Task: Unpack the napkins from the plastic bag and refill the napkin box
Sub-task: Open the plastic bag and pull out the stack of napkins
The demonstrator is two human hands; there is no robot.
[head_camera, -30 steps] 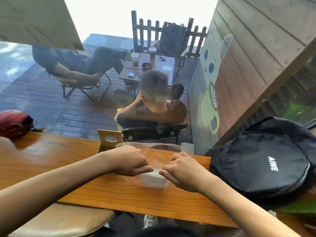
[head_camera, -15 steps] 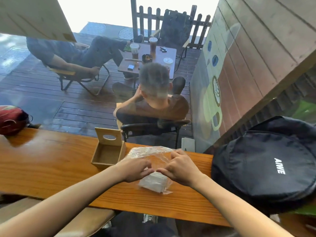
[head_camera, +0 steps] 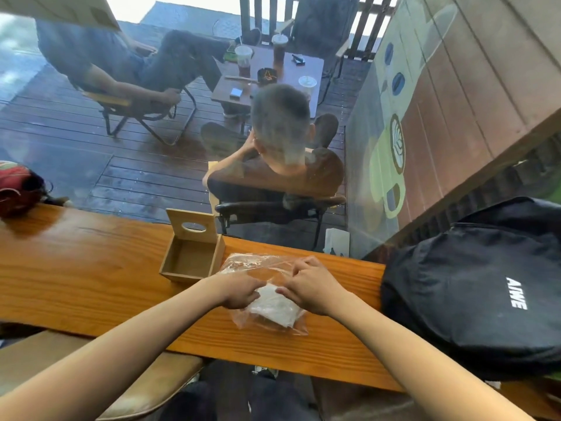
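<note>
A clear plastic bag (head_camera: 258, 264) lies on the wooden counter (head_camera: 76, 275) with a stack of white napkins (head_camera: 274, 308) inside it. My left hand (head_camera: 238, 291) pinches the bag at the napkins' left side. My right hand (head_camera: 309, 284) grips the plastic on the right, fingers curled over it. An open wooden napkin box (head_camera: 189, 258), with nothing visible inside, stands just left of the bag, its lid with an oval hole tilted up at the back.
A black backpack (head_camera: 473, 287) fills the counter's right end. A red bag (head_camera: 16, 186) sits at the far left. A glass window runs along the counter's far edge, with people seated outside. A padded stool (head_camera: 36, 350) stands below on the left.
The bag with the napkins has turned and settled a little nearer to me. Both hands have kept their grip on the plastic. The view has tilted down, showing the whole box.
</note>
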